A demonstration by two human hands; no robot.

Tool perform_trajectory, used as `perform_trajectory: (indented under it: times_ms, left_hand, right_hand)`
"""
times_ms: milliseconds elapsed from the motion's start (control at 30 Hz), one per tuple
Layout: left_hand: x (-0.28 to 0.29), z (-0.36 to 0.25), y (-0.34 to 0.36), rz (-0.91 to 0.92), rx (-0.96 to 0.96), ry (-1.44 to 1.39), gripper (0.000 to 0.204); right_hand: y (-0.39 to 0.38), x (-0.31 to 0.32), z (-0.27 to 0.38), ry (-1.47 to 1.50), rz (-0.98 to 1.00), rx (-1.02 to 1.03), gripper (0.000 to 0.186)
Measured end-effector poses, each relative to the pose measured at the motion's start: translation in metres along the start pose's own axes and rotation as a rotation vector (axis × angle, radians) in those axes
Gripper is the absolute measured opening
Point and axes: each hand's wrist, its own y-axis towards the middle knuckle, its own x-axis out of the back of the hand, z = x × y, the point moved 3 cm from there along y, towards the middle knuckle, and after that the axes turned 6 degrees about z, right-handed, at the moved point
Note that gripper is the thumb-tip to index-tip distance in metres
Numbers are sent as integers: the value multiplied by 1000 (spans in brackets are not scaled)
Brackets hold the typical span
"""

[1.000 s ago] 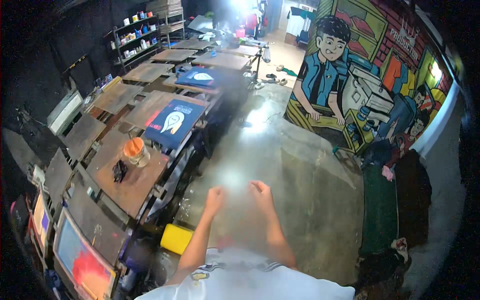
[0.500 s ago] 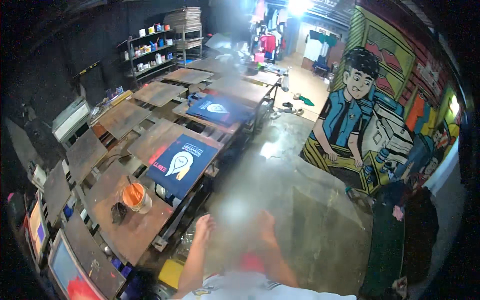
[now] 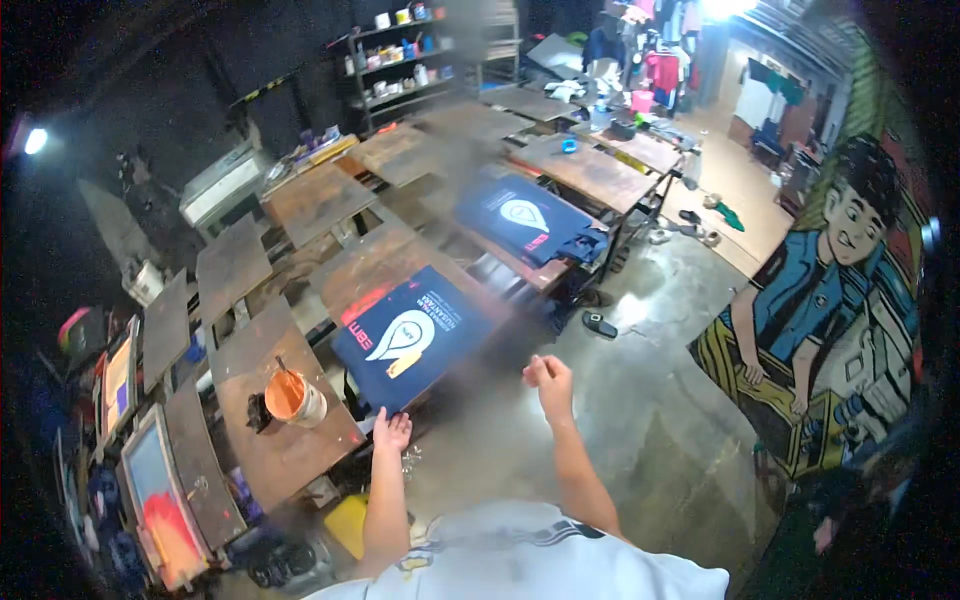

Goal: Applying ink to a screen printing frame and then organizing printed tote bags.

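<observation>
My left hand (image 3: 392, 431) is palm up with its fingers stretched out. Its fingertips reach the near edge of a dark blue printed T-shirt (image 3: 455, 318), and whether they touch it I cannot tell. The shirt lies flat on a wooden printing board and bears a white teardrop shape with a yellow patch and red lettering. Over the floor to the right, my right hand (image 3: 551, 387) has its fingers curled in, with nothing visible in them. A second dark blue shirt (image 3: 490, 212) with a similar print covers the board farther back.
Left of my left hand, a tub of orange ink (image 3: 295, 398) stands on a bare board beside a dark crumpled rag (image 3: 258, 412). Framed screens (image 3: 165, 500) lean at the lower left. A yellow container (image 3: 346, 524) sits low nearby. Slippers (image 3: 600, 324) lie on the concrete floor.
The view has swung left and closer to the boards. My left hand has opened out beside the near shirt; my right hand has risen and moved forward over the floor.
</observation>
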Motion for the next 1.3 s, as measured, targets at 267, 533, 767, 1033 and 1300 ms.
perform_trajectory:
  times_ms: [267, 533, 767, 1033, 1300]
  left_hand:
    - [-72, -3, -36, -231, -633, 363, 24]
    - [-147, -37, -40, -151, -978, 837, 11]
    - [-222, -66, 4, 119, -828, 1155, 19]
    - [-284, -43, 14, 428, -830, 1681, 20]
    - [-297, 11, 14, 476, -694, 1825, 29]
  right_hand:
    - [76, -5, -24, -34, 115, -60, 26]
    - [137, -55, -48, -103, 344, -82, 24]
    - [177, -115, -23, -354, 459, 36, 21]
    - [225, -182, -56, -546, 582, 185, 47]
    - [260, -176, -131, -791, 717, 62, 62]
